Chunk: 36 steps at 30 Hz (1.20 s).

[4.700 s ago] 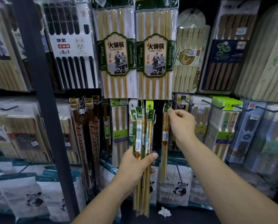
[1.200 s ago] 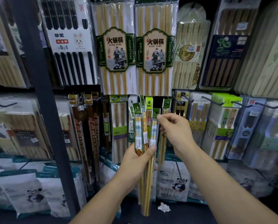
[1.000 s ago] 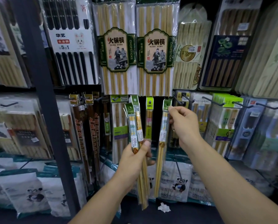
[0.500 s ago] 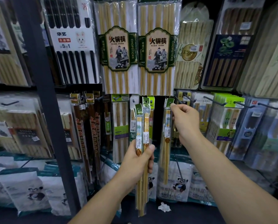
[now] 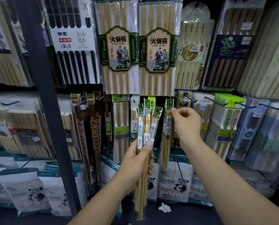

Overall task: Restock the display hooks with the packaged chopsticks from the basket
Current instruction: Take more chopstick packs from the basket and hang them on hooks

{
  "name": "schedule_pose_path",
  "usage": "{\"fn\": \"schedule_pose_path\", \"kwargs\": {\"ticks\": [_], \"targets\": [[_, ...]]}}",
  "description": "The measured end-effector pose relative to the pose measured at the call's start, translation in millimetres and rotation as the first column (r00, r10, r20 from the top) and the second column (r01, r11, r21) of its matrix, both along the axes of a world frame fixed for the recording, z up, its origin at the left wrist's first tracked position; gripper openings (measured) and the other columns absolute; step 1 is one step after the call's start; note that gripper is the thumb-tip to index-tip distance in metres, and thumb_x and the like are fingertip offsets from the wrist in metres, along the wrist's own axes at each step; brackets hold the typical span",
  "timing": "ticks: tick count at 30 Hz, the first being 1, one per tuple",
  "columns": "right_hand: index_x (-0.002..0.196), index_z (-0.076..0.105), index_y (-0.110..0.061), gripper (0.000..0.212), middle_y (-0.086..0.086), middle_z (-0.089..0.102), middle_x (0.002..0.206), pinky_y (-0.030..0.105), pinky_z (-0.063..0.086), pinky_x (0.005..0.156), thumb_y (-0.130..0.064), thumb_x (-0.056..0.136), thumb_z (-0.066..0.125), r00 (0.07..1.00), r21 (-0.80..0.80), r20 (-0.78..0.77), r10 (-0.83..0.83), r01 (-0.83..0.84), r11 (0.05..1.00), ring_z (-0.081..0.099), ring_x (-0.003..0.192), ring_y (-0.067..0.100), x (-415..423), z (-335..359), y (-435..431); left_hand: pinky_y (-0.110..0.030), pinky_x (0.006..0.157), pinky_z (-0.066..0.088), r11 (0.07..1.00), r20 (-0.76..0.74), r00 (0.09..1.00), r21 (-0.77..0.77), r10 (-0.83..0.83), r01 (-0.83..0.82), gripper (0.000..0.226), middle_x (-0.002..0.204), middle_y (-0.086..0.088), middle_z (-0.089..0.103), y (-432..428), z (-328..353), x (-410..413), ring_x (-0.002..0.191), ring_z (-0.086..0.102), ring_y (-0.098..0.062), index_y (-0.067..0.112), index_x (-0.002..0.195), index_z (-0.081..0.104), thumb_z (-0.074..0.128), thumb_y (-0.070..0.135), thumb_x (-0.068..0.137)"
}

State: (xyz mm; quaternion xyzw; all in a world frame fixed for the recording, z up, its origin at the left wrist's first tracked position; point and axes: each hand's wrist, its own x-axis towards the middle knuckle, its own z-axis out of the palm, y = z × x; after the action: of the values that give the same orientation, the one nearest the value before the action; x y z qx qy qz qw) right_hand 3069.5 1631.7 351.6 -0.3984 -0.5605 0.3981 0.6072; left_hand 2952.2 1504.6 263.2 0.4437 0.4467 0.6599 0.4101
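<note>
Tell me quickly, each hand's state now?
Left hand: holding a bundle of chopstick packs.
Right hand: beside the hanging pack; grip cannot be told.

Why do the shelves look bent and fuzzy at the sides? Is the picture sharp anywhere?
Head view: the wide lens tilts the shelf post and blurs the sides; the centre is sharp, labels on the big chopstick packs legible, their wrap glinting; the slim packs in the left hand are crisp; the bottom is dim.

Dim, cool shop light; fisheye warp.
Centre sharp: glare on hanging packs (image 5: pixel 119 51) and held packets (image 5: pixel 143 124). Edges bent and smeared, right side out of focus. Bottom shelf (image 5: pixel 192 215) nearly black, shadows soft.
</note>
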Motion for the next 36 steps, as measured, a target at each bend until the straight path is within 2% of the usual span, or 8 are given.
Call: {"fn": "schedule_pose_path", "kwargs": {"ticks": [8, 11, 16, 19, 21, 25, 31, 36], "targets": [[0.085, 0.075, -0.025, 0.016, -0.009, 0.07, 0.075, 0.017, 0.048, 0.063, -0.032, 0.097, 0.068, 0.946, 0.042, 0.058, 0.319, -0.321, 0.946, 0.061, 0.066, 0.001, 1, -15, -36, -0.039, 0.067, 0.059, 0.999, 0.058, 0.998, 0.018, 0.038, -0.039, 0.036, 0.084, -0.01, 0.067, 3, 3, 9, 0.072, 0.066, -0.025, 0.019, 0.102, 0.066, 0.074, 0.049, 0.086], [0.086, 0.075, -0.027, 0.012, -0.011, 0.069, 0.071, 0.014, 0.049, 0.061, -0.026, 0.096, 0.069, 0.95, 0.043, 0.037, 0.31, -0.311, 0.949, 0.061, 0.064, 0.0, -1, -14, -35, -0.039, 0.068, 0.061, 1.0, 0.085, 0.996, 0.006, 0.012, -0.013, 0.031, 0.084, -0.01, 0.072, 3, 4, 11, 0.076, 0.071, -0.027, 0.015, 0.105, 0.064, 0.071, 0.042, 0.091], [0.076, 0.076, -0.03, 0.023, -0.008, 0.062, 0.064, 0.024, 0.047, 0.063, -0.027, 0.097, 0.068, 0.951, 0.046, 0.041, 0.306, -0.308, 0.95, 0.055, 0.062, 0.005, 0, -12, -30, -0.041, 0.075, 0.062, 0.999, 0.093, 0.995, -0.001, -0.033, 0.033, 0.012, 0.094, -0.013, 0.077, 3, 1, 13, 0.089, 0.076, -0.03, 0.032, 0.096, 0.074, 0.068, 0.042, 0.092], [0.082, 0.075, -0.03, 0.02, -0.016, 0.064, 0.061, 0.017, 0.047, 0.062, -0.026, 0.099, 0.065, 0.97, 0.06, 0.003, 0.245, -0.244, 0.968, 0.056, 0.059, -0.002, 1, -7, -23, -0.033, 0.081, 0.062, 0.997, 0.015, 0.998, -0.043, 0.06, -0.06, 0.022, 0.105, -0.006, 0.078, 6, -3, 12, 0.101, 0.074, -0.022, 0.03, 0.103, 0.073, 0.065, 0.049, 0.095], [0.084, 0.073, -0.032, 0.018, -0.02, 0.067, 0.063, 0.013, 0.046, 0.063, -0.026, 0.099, 0.065, 0.986, 0.077, -0.041, 0.164, -0.16, 0.984, 0.058, 0.061, -0.007, 4, -1, -16, -0.022, 0.078, 0.059, 0.984, -0.039, 0.986, -0.066, 0.161, -0.163, 0.033, 0.099, 0.004, 0.078, 9, -7, 8, 0.096, 0.073, -0.011, 0.022, 0.105, 0.071, 0.064, 0.053, 0.093], [0.072, 0.07, -0.036, 0.027, -0.015, 0.073, 0.071, 0.0, 0.043, 0.058, -0.025, 0.097, 0.069, 0.991, 0.079, -0.083, 0.105, -0.099, 0.992, 0.06, 0.062, -0.013, 5, 6, -8, -0.031, 0.078, 0.06, 0.982, -0.022, 0.987, -0.095, 0.161, -0.162, 0.029, 0.08, 0.001, 0.07, 12, -10, 1, 0.08, 0.069, -0.018, 0.013, 0.097, 0.063, 0.06, 0.041, 0.1], [0.075, 0.073, -0.02, 0.018, -0.015, 0.064, 0.055, 0.003, 0.042, 0.053, -0.022, 0.093, 0.073, 0.986, 0.014, -0.136, 0.098, -0.097, 0.995, 0.059, 0.055, -0.008, -3, 8, 4, -0.03, 0.075, 0.056, 0.987, -0.026, 0.992, -0.097, 0.126, -0.128, 0.027, 0.079, -0.002, 0.068, 12, -12, 3, 0.078, 0.068, -0.018, 0.012, 0.099, 0.062, 0.058, 0.038, 0.102], [0.077, 0.074, -0.017, 0.017, -0.007, 0.067, 0.066, 0.0, 0.042, 0.053, -0.022, 0.093, 0.074, 0.988, 0.004, -0.125, 0.091, -0.091, 0.996, 0.06, 0.057, -0.009, -5, 7, 7, -0.03, 0.072, 0.055, 0.99, -0.024, 0.993, -0.082, 0.112, -0.114, 0.033, 0.078, -0.005, 0.066, 10, -11, 1, 0.077, 0.066, -0.019, 0.006, 0.098, 0.06, 0.058, 0.039, 0.102]]}}
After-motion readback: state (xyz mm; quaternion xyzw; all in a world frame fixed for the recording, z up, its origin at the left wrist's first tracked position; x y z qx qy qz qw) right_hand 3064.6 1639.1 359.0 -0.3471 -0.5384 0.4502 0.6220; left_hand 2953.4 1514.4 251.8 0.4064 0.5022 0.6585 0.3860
